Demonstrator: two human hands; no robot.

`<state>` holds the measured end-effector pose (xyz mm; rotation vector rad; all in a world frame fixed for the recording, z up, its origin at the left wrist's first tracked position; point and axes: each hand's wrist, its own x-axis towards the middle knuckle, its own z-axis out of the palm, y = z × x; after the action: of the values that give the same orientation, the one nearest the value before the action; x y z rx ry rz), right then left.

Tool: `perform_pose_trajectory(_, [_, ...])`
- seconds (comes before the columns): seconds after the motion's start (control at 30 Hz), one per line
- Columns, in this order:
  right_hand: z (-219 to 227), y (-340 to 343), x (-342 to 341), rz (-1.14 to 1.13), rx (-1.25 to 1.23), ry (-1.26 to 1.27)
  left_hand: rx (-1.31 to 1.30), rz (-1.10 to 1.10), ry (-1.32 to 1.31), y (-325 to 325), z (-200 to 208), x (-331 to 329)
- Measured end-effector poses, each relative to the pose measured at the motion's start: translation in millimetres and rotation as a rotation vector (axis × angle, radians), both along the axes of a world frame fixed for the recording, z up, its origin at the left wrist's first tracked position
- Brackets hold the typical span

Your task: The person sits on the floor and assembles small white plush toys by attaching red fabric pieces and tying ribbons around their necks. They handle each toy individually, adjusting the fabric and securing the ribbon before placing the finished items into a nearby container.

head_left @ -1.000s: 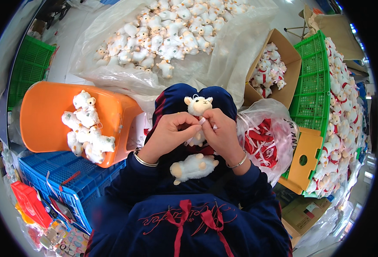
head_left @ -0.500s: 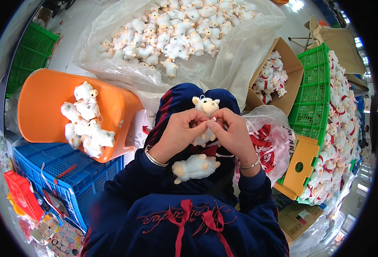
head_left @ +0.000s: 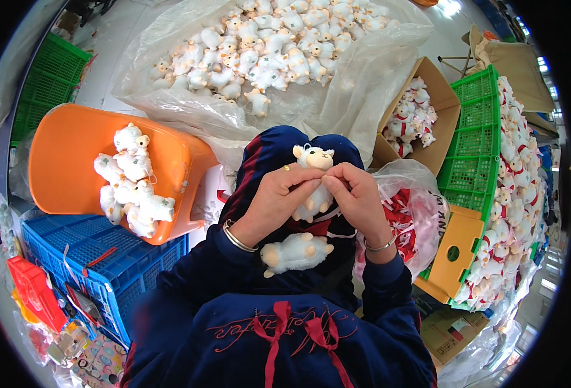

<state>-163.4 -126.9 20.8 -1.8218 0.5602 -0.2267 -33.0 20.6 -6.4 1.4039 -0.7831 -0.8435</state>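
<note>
A white plush sheep [head_left: 312, 158] with a cream face and a hanging loop on its head lies face up on my lap. Over its neck my left hand [head_left: 278, 199] and my right hand [head_left: 361, 199] meet, each with thumb and forefinger pinched together. Whatever is between the fingertips is too small and covered to make out. The sheep's belly and feet show below the hands. Nearer to me, a second plush sheep [head_left: 296, 252] rests on its side across my lap, touched by neither hand.
An orange stool [head_left: 59, 168] bearing several plush sheep stands left, beside a blue crate [head_left: 150, 265]. Ahead, a plastic sheet [head_left: 344, 107] holds a sheep pile. Rightward are a clear bag [head_left: 428, 194] of red ribbon-like pieces, a cardboard box [head_left: 444, 107] and a green crate [head_left: 470, 136] near red-collared sheep.
My fingertips have drawn closer together at the sheep's neck, and the small white bit seen between them earlier is now covered. The second sheep stays in place.
</note>
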Motion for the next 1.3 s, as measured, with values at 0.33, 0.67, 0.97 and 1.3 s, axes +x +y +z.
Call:
perform_pose_trajectory(0.33, [5,-6,3,-0.030,0.055,0.074,0.119,0.035,0.078,-5,1,-4])
perform_pose_trajectory(0.67, [4,-9,2,0.043,-0.088,0.073,0.065,-0.016,0.052,-5,-3,-1])
perform_pose_trajectory(0.97, [7,-14,3,0.099,-0.116,0.025,0.085,-0.030,0.091,-6,-2,0])
perform_pose_trajectory(1.3, [4,-15,3,0.073,-0.006,0.030,0.053,0.006,0.120,-9,0,-2])
